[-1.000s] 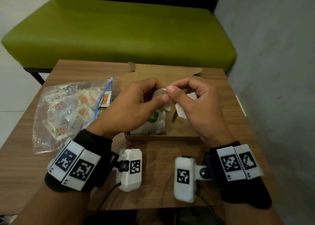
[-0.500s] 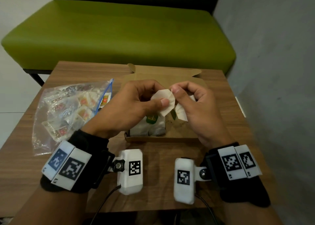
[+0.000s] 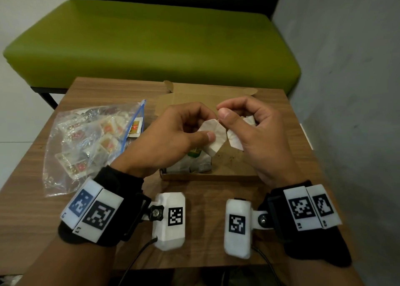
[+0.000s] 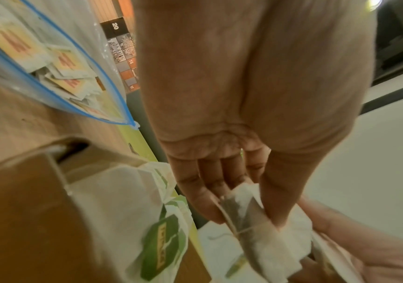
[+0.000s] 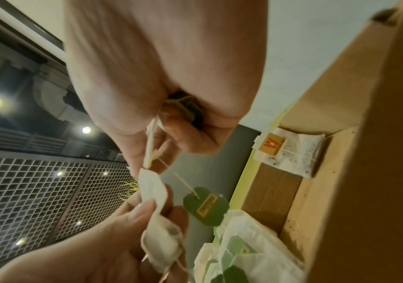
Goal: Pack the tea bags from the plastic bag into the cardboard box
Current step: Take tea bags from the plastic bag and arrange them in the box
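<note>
Above the open cardboard box (image 3: 207, 176) both hands work close together. My left hand (image 3: 206, 126) pinches a white tea bag (image 3: 213, 137) between thumb and fingers; the left wrist view shows the same tea bag (image 4: 246, 220) wound with thread. My right hand (image 3: 221, 112) pinches a second tea bag (image 3: 234, 139) just to its right. In the right wrist view a green tag (image 5: 205, 205) dangles on a thread below the right fingers. Packed tea bags (image 3: 194, 165) with green tags lie in the box's near left corner. The clear plastic bag (image 3: 91, 142) of tea bags lies to the left.
A wooden table (image 3: 205, 203) carries everything, with a green bench (image 3: 151, 43) behind it and a grey wall at the right. One tea bag with an orange tag (image 3: 135, 128) pokes from the plastic bag's blue zip mouth. The box lid (image 3: 207, 93) stands open at the back.
The two hands have drawn slightly apart, so the two tea bags now hang separately with a small gap between them. The right thumb and forefinger have risen a little.
</note>
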